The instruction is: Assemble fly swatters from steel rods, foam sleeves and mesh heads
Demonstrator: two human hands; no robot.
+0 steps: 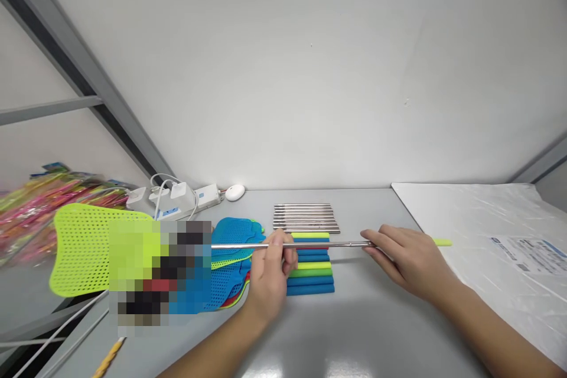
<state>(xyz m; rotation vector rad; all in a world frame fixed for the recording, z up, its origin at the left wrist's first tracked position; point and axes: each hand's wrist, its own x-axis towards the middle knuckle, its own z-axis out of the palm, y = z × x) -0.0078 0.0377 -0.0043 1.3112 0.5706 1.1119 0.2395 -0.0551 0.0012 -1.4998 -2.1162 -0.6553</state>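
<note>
A fly swatter is stretched sideways across the table, its yellow-green perforated head (84,248) at the left and its thin metal rod (323,244) level. My left hand (272,271) is closed round the middle of the rod. Farther right, my right hand (403,257) grips the rod's other end, where the tip of a yellow-green handle (443,243) sticks out past the hand. Below the rod lie several blue, green and yellow handle tubes (310,281), partly behind my left hand. Blue swatter heads (230,280) are stacked to its left, with red and green edges showing.
Several metal rods (305,218) lie in a row near the wall. A power strip (206,195) with plugs and a white mouse (234,192) stand at the back left. Bagged colourful items (39,207) are at the far left. White plastic wrapping (478,212) covers the right side.
</note>
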